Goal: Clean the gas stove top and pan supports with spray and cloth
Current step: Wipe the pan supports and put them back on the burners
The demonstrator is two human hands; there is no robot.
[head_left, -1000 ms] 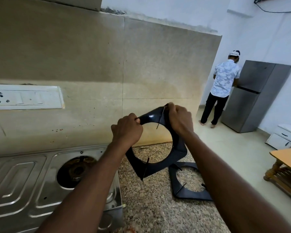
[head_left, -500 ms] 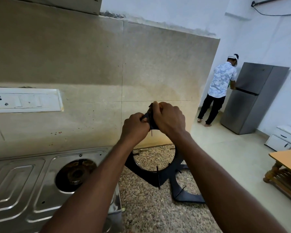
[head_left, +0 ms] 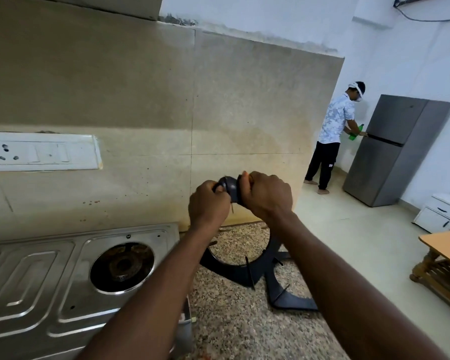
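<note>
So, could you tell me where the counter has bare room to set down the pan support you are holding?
The near strip of granite counter, between the stove edge and the counter's right edge, is bare. Farther back is crowded: the held pan support and the flat pan support fill it.

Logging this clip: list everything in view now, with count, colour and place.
held pan support: 1, black, upright over counter
second pan support: 1, black, flat on counter
gas stove: 1, steel, lower left, burner bare
counter: 1, speckled granite, right of stove
switchboard: 1, white, on tiled wall
fridge: 1, grey, far right
other person: 1, white shirt, at fridge, holding green bottle
drawer unit: 1, white, right
table: 1, wooden, right edge
left hand: 1, grips held support's top
right hand: 1, grips held support's top
</note>
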